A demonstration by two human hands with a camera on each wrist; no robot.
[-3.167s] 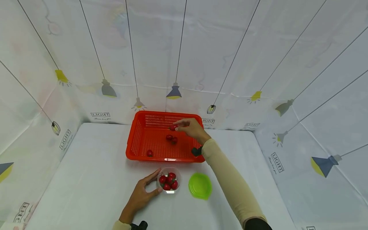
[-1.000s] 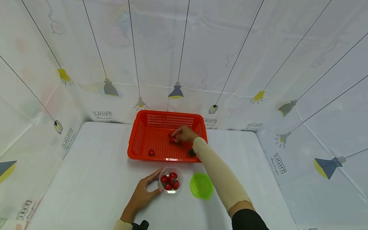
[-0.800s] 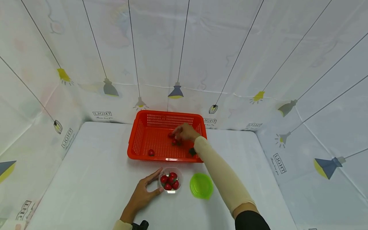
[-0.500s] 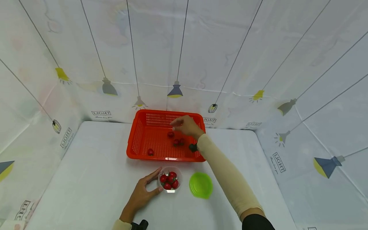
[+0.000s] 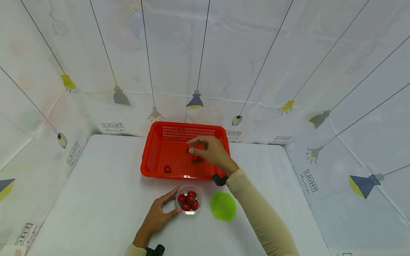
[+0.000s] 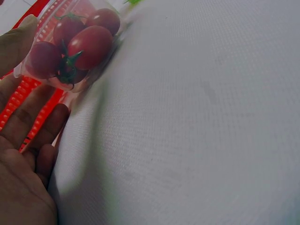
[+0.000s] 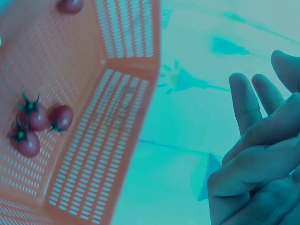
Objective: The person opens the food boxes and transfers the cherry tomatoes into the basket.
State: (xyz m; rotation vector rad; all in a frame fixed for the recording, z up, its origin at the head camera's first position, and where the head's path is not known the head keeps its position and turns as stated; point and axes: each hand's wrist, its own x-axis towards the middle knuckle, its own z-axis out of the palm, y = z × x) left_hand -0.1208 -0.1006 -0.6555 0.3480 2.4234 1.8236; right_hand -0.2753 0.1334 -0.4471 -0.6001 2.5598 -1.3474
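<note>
A small clear plastic cup (image 5: pixel 190 213) holding several red cherry tomatoes (image 6: pixel 91 47) stands on the white table. My left hand (image 5: pixel 158 213) grips its left side between thumb and fingers. The red perforated basket (image 5: pixel 179 176) is behind the cup. Over the basket's right part is my right hand (image 5: pixel 213 151), thumb and fingers apart, with nothing held in the right wrist view. Below it lies a cluster of cherry tomatoes (image 7: pixel 28 143), partly hidden in the head view. A lone cherry tomato (image 5: pixel 167 169) lies near the basket's front left.
A bright green round lid or shallow dish (image 5: pixel 223 207) lies right of the cup. The white table (image 5: pixel 105 199) meets a wall sheet (image 5: pixel 173 53) printed with hanging lamps just behind the basket.
My right hand has let go of a cherry tomato in the basket, reached down among the tomatoes there, and come up empty. My left hand stays on the cup.
</note>
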